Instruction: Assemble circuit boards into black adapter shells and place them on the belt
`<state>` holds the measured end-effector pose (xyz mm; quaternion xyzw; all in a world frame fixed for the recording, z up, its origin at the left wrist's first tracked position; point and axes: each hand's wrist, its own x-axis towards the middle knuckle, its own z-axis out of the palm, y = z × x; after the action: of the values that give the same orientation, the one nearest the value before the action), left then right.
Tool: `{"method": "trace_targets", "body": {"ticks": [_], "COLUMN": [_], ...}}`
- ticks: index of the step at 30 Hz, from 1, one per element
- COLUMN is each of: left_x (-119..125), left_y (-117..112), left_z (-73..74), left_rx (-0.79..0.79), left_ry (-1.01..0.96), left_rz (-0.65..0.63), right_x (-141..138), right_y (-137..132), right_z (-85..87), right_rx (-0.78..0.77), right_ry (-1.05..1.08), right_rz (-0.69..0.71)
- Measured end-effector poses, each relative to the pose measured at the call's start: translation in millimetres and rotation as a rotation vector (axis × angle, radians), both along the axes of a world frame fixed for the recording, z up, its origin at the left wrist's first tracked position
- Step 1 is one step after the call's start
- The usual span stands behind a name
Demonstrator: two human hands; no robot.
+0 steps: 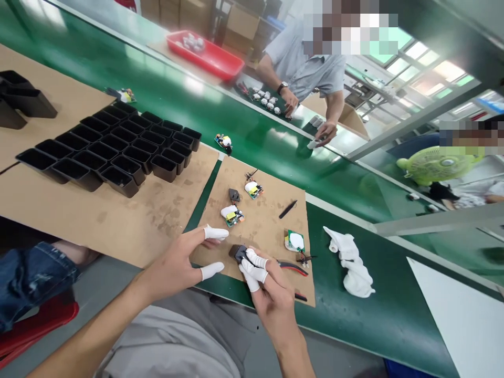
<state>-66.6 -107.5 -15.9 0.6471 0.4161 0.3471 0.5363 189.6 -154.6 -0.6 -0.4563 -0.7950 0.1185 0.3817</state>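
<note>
My right hand [264,286] wears white finger cots and pinches a small black plastic housing [238,252] at the near edge of a brown cardboard mat [268,223]. My left hand [185,260] hovers just left of it, fingers spread, with cots on thumb and index finger, holding nothing. Two small circuit boards [233,215] [254,189] and another black housing [234,195] lie on the mat beyond my hands. Red-handled cutters [293,268] lie by my right hand.
A block of empty black trays [114,149] sits on cardboard at left. A white cloth [350,260] lies on the green belt [177,100] at right. Across the belt a person's hands [325,131] work near a red bin [207,55]. A green fan [437,164] stands far right.
</note>
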Motion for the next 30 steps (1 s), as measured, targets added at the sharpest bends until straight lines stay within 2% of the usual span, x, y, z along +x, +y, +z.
{"method": "trace_targets", "body": {"ticks": [6, 12, 16, 20, 23, 26, 30], "left_x": [1, 4, 3, 2, 1, 1, -1], "left_y": [1, 2, -2, -4, -5, -5, -6], "left_z": [7.1, 1.8, -6.4, -11.1, -11.0, -7.6, -2.8], "left_rx": [0.074, 0.087, 0.091, 0.113, 0.123, 0.091, 0.047], "left_ry": [0.075, 0.055, 0.072, 0.112, 0.123, 0.112, 0.037], "left_rz": [-0.112, -0.098, -0.049, -0.069, -0.073, -0.069, -0.033], "right_x": [-3, -25, -43, -48, -46, -44, -42], "right_y": [-3, -3, -18, -25, -24, -23, -27], "right_z": [-12.0, -6.2, -9.3, -17.4, -23.6, -30.3, -33.5], "right_rx": [0.084, 0.146, 0.056, -0.001, -0.011, -0.021, -0.131], "right_ry": [0.044, 0.178, 0.157, 0.187, 0.311, 0.516, 0.776], "right_rz": [-0.063, -0.21, -0.231, -0.221, -0.278, -0.409, -0.528]}}
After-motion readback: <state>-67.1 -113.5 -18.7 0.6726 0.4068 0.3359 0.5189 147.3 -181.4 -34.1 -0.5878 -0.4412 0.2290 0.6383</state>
